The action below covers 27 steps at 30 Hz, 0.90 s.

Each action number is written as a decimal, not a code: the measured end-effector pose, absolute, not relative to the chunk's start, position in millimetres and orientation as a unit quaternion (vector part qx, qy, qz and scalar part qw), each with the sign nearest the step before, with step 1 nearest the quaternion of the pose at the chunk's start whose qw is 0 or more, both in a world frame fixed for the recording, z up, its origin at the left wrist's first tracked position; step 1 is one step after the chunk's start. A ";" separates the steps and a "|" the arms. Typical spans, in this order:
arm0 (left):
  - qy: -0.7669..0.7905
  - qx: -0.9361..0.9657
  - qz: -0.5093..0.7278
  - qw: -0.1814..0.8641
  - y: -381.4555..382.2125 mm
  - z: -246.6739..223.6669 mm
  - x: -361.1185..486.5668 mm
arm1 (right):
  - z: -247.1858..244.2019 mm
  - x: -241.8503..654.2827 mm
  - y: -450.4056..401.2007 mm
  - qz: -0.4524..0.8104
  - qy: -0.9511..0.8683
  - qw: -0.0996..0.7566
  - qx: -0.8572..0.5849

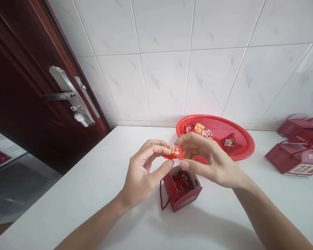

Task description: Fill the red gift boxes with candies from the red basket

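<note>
Above an open red gift box, my left hand (143, 170) pinches a small red wrapped candy (176, 152) between thumb and fingers. Pale yellow print shows on the wrapper. My right hand (211, 159) is close at the candy's right end, thumb and index finger apart; whether it touches the wrapper I cannot tell. The gift box (187, 201) stands on the white table with its top open and a red cord handle (161, 198) hanging at its left side. Several dark red wrapped sweets (181, 184) lie inside it.
Behind my right hand, a red plastic basket (246, 139) holds several red packets (231, 143). Closed red gift boxes (297, 158) stand at the right. A tiled wall (164, 80) borders the white table (94, 180) at the back. A dark red door (21, 52) with a metal handle is left.
</note>
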<state>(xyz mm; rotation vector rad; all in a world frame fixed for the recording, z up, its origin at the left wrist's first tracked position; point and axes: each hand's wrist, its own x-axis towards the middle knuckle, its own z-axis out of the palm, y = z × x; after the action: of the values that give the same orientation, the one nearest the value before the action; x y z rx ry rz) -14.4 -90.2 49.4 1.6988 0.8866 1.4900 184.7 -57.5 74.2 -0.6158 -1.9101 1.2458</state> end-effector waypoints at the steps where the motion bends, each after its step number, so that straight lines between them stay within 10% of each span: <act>1: 0.346 0.664 0.571 0.337 -89.6 47.9 -15.1 | 73.9 183.9 -56.9 0.508 -0.734 0.376 -0.248; 27: 0.337 0.575 0.561 0.492 -85.2 56.0 -23.7 | 61.8 184.6 -39.7 0.706 -0.604 0.330 -0.167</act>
<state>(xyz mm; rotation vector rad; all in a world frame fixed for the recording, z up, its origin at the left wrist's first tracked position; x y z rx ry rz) -23.7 -85.2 56.0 1.3946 0.8167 1.3619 184.6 -39.7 61.8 -0.4364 -1.5795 1.8470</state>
